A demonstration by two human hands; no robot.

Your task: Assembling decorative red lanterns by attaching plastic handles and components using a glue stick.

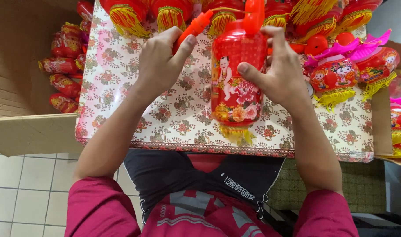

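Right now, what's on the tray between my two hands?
In the head view, only bare floral tray lies between the left hand and the red lantern that the right hand grips.

Near tabletop (pixel 174 118) open; lanterns (pixel 341 74) far/right.

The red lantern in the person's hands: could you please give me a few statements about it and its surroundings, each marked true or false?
1. The right hand grips the red lantern with its fingers over the top. True.
2. The left hand lies flat and empty on the floral board. False: it holds an orange stick.
3. The lantern has a yellow fringe at its lower end. True.
4. The cardboard box on the left holds blue bottles. False: it holds red wrapped lanterns.
5. More finished lanterns lie to the right of the right hand. True.
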